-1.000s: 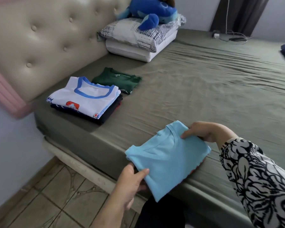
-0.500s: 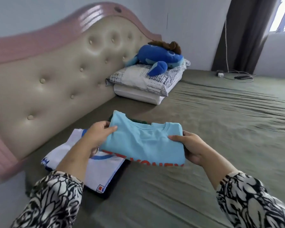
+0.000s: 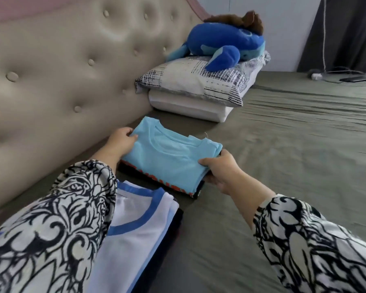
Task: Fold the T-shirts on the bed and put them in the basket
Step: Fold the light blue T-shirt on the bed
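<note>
A folded light blue T-shirt (image 3: 169, 159) lies on top of a dark folded shirt on the bed, near the headboard. My left hand (image 3: 119, 142) grips its left edge. My right hand (image 3: 220, 171) grips its right edge, thumb on top and fingers underneath. Closer to me sits a stack of folded shirts topped by a white T-shirt with a blue collar (image 3: 135, 229), partly hidden by my left sleeve. No basket is in view.
The olive green bed sheet (image 3: 294, 155) stretches to the right. Two stacked pillows (image 3: 194, 87) carry a blue plush toy (image 3: 224, 43) by the tufted beige headboard (image 3: 61, 70). A charger and cable (image 3: 334, 76) lie at the far edge.
Both hands carried the light blue T-shirt from the bed's near edge over the white stack and lowered it onto the dark green shirt by the headboard.
</note>
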